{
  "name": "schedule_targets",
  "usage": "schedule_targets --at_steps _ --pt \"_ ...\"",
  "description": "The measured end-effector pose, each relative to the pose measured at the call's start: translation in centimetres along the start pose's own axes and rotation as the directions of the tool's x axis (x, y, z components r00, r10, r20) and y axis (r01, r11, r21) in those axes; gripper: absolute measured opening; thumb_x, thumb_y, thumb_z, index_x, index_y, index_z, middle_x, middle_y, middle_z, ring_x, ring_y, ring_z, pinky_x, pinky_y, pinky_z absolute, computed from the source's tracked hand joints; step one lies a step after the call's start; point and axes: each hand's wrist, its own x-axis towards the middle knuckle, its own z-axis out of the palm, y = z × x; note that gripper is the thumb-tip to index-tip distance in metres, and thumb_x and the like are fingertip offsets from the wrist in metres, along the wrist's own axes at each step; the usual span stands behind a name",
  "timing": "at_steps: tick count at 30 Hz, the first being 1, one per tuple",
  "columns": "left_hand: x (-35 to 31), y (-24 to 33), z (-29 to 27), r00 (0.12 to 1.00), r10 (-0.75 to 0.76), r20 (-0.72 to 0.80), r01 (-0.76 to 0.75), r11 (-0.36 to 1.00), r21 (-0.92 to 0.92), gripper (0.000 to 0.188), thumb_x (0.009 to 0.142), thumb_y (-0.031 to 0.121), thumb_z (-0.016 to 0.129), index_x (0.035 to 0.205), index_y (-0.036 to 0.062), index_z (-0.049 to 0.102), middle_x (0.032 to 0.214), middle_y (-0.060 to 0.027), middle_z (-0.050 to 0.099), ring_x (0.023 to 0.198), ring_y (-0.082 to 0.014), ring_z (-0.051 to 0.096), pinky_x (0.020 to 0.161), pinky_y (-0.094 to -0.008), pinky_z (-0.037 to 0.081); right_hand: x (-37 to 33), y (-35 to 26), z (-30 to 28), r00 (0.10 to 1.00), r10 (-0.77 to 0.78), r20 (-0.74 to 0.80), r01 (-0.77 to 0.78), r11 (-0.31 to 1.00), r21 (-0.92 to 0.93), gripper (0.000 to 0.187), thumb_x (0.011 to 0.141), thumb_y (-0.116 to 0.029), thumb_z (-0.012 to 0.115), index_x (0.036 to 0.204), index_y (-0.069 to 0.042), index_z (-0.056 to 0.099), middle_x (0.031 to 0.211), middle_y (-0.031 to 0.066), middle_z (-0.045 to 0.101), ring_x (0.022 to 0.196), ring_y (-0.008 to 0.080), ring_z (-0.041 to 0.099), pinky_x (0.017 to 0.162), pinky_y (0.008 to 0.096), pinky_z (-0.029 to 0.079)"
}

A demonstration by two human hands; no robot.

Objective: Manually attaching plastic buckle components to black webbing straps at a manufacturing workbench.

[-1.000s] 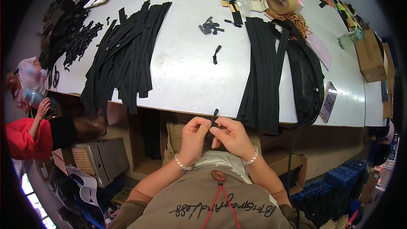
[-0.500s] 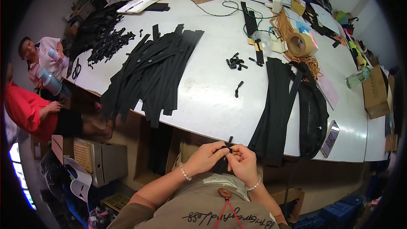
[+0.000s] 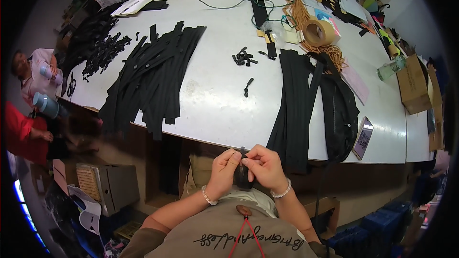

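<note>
Left hand and right hand pinch one dark fabric-like piece, seemingly unfinished, at six o'clock of the white table; whether flat black fabric strips at nine are done is unclear.

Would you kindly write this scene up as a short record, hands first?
Left hand: pinching a black item
Right hand: pinching it too
Left side: loose black strips on the table
Middle: small heap of black pieces; a lone piece nearer the person
Right side: straighter strips, bag, phone
Beyond: tape roll
</note>
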Motion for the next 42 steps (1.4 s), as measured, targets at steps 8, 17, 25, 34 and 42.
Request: schedule_targets --at_steps 8,17,25,34,42 --pt "0.5 2.7 -0.9 0.964 0.146 0.224 -0.234 0.865 0.444 0.016 0.092 0.015 0.051 0.088 0.0002 0.055 0.074 -0.0081 0.053 0.066 -0.0170 0.051 0.062 -0.0284 0.042 -0.6 -0.5 0.3 0.992 -0.022 -0.127 0.057 0.960 0.274 0.012 0.083 0.002 0.060 0.093 0.003 0.053 0.079 0.0052 0.059 0.051 0.0049 0.053 0.043 0.0169 0.041" --pt "0.7 3.6 -1.8 0.848 0.412 0.334 -0.529 0.612 0.588 0.009 0.078 0.005 0.063 0.084 0.0015 0.057 0.070 -0.0115 0.054 0.064 -0.0286 0.053 0.059 -0.0352 0.043 -1.0 -1.3 0.6 0.951 -0.290 -0.103 0.276 0.952 -0.129 0.017 0.077 0.004 0.065 0.093 0.001 0.064 0.086 0.0068 0.060 0.058 0.0062 0.055 0.048 0.0179 0.045" --pt "0.7 3.7 -1.7 0.805 0.443 0.394 -0.593 0.573 0.566 0.010 0.076 0.003 0.063 0.085 0.0021 0.058 0.069 -0.0110 0.053 0.063 -0.0291 0.053 0.058 -0.0352 0.042 -1.2 -0.6 1.2 0.936 -0.332 -0.117 0.328 0.943 -0.051 0.015 0.081 0.006 0.060 0.095 0.003 0.059 0.091 0.0074 0.056 0.065 0.0078 0.057 0.052 0.0192 0.048" --pt "0.9 5.8 -1.7 0.940 -0.140 0.312 -0.017 0.892 0.452 0.019 0.090 0.015 0.054 0.081 -0.0017 0.057 0.067 -0.0014 0.050 0.063 -0.0055 0.040 0.056 -0.0238 0.036 -0.7 0.7 0.1 0.998 0.059 -0.002 -0.054 0.919 0.391 0.013 0.086 0.000 0.057 0.099 0.004 0.055 0.086 0.0041 0.058 0.065 0.0062 0.056 0.051 0.0170 0.045" --pt "0.8 4.7 -1.8 0.952 -0.022 0.305 -0.114 0.901 0.419 0.018 0.090 0.015 0.052 0.084 -0.0018 0.056 0.068 -0.0083 0.053 0.062 -0.0134 0.047 0.059 -0.0265 0.041 -0.7 -1.0 0.2 0.999 0.037 -0.005 -0.034 0.957 0.288 0.022 0.081 0.006 0.060 0.103 0.006 0.060 0.089 0.0074 0.059 0.068 0.0075 0.057 0.057 0.0182 0.049"
